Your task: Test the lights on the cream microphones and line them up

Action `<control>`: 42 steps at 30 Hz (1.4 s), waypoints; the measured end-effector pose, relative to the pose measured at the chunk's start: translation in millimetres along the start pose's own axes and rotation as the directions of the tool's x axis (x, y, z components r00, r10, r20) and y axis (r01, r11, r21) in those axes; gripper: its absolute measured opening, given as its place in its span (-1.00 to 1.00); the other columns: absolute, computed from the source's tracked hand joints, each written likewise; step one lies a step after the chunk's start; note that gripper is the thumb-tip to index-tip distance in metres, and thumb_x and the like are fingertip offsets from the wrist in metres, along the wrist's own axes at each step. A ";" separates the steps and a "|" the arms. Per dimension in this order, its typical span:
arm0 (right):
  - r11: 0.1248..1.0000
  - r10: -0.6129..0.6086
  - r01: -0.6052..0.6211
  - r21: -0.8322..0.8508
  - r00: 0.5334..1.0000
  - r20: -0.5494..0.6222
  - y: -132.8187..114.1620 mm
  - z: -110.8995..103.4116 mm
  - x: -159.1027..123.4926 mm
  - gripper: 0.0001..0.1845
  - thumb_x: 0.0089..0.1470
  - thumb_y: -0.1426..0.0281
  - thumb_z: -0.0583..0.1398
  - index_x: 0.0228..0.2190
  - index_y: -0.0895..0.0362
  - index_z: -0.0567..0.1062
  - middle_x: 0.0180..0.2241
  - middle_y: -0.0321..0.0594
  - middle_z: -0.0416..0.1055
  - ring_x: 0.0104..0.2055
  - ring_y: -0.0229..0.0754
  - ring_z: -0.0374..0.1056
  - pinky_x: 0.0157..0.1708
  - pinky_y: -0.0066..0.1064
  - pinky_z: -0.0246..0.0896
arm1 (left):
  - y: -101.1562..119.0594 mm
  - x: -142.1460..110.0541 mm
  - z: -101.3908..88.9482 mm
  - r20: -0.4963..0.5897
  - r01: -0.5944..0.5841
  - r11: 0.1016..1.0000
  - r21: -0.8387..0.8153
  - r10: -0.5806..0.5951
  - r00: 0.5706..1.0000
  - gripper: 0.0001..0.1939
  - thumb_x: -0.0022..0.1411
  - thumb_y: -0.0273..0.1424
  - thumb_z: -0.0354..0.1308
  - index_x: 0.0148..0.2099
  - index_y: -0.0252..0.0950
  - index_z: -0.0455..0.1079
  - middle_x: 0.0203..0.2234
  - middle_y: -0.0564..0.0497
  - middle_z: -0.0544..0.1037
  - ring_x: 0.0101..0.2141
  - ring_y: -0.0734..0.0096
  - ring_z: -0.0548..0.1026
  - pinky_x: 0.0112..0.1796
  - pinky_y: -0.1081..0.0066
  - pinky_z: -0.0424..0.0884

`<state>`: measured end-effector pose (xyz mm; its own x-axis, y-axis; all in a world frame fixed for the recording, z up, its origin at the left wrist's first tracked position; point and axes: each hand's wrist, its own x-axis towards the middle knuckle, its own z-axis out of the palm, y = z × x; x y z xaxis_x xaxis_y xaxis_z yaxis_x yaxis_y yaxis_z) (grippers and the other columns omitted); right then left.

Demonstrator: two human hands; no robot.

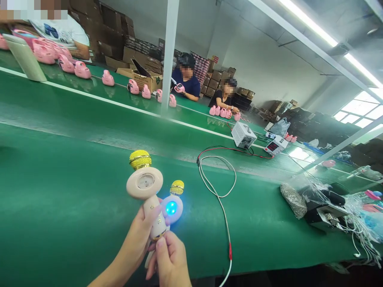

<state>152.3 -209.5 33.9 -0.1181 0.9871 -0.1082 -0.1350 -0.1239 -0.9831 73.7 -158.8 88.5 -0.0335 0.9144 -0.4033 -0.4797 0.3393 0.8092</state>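
Note:
A white toy microphone with a yellow studded head and a round ring-shaped collar stands tilted in my left hand. My left fingers are wrapped round its handle, which carries small gold buttons. Right behind it is a second microphone, also yellow-headed, its round collar glowing blue. Most of its handle is hidden by the first microphone and my hands. My right hand is closed, thumb and fingers pinching at the bottom end of the front microphone. Whether it also grips the second one cannot be seen.
A white cable loops across the green table to my right. Beyond stand two power units. Far right lies a dark box with tangled white cables. Co-workers sit across a line of pink toy-like housings; a metal post rises between.

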 end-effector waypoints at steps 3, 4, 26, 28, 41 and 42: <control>1.000 0.009 -0.009 -0.008 1.000 0.002 -4.3 0.9 -0.6 -0.41 0.12 -0.15 -0.05 -0.46 0.12 0.32 -0.79 -0.47 0.10 -0.76 -0.37 0.01 -0.68 -0.51 -0.10 | 2.0 -3.3 3.6 -0.019 0.017 1.000 -0.015 -0.017 1.000 -0.45 -0.15 -0.15 0.30 -0.13 -0.20 0.18 -0.60 0.19 0.38 -0.65 0.54 0.33 -0.69 0.59 0.20; 1.000 0.007 -0.007 -0.013 1.000 -0.001 -6.0 1.4 -0.9 -0.42 0.12 -0.15 -0.05 -0.47 0.12 0.31 -0.79 -0.47 0.10 -0.76 -0.37 0.01 -0.67 -0.51 -0.10 | 2.5 -4.3 4.7 -0.022 0.013 1.000 -0.015 -0.014 1.000 -0.45 -0.15 -0.16 0.30 -0.14 -0.20 0.19 -0.60 0.19 0.38 -0.65 0.54 0.33 -0.68 0.59 0.21; 0.997 0.051 -0.065 -0.034 0.947 -0.317 -3.9 -51.5 -22.9 -0.41 0.01 -0.16 0.09 -0.52 0.15 0.36 -0.74 -0.35 0.29 -0.74 -0.39 0.04 -0.75 -0.55 -0.10 | 39.2 43.2 -101.2 -0.036 -0.127 0.537 0.834 0.282 0.959 -0.74 -0.10 -0.25 0.33 -0.40 -0.29 0.41 -0.51 0.02 0.50 -0.41 0.30 0.47 -0.43 0.52 0.30; 0.995 0.084 -0.095 -0.018 0.942 -0.325 0.7 -62.4 -30.1 -0.45 0.07 -0.11 0.08 -0.50 0.14 0.35 -0.69 -0.35 0.32 -0.69 -0.37 0.10 -0.68 -0.54 0.01 | 44.0 26.7 -91.0 -0.070 -0.095 0.380 0.920 0.397 0.915 -0.75 -0.02 -0.25 0.27 -0.32 -0.29 0.39 -0.35 -0.06 0.49 -0.22 0.19 0.46 -0.24 0.42 0.34; 0.994 0.063 -0.084 -0.070 0.963 -0.261 -3.6 -67.7 -56.9 -0.56 0.17 0.09 0.08 -0.53 0.16 0.43 -0.61 -0.23 0.40 -0.63 -0.30 0.19 -0.60 -0.45 0.12 | -35.2 9.0 -23.0 0.182 -0.089 0.646 0.758 -0.077 0.980 -0.68 -0.08 -0.22 0.25 -0.35 -0.25 0.24 -0.42 0.00 0.44 -0.30 0.20 0.50 -0.30 0.31 0.41; 0.993 0.079 -0.096 -0.074 0.976 -0.203 -2.4 -65.9 -58.0 -0.55 0.17 0.07 0.08 -0.51 0.17 0.45 -0.61 -0.22 0.41 -0.65 -0.30 0.19 -0.62 -0.45 0.11 | -34.8 11.7 -21.1 0.210 -0.038 0.757 0.653 -0.133 0.969 -0.66 -0.07 -0.24 0.24 -0.29 -0.25 0.22 -0.42 0.01 0.45 -0.33 0.24 0.51 -0.34 0.33 0.43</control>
<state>224.3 -259.8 32.8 0.0734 0.9742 -0.2135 -0.0496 -0.2103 -0.9764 71.5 -164.6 46.7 0.2156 0.8869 -0.4085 0.2104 0.3663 0.9064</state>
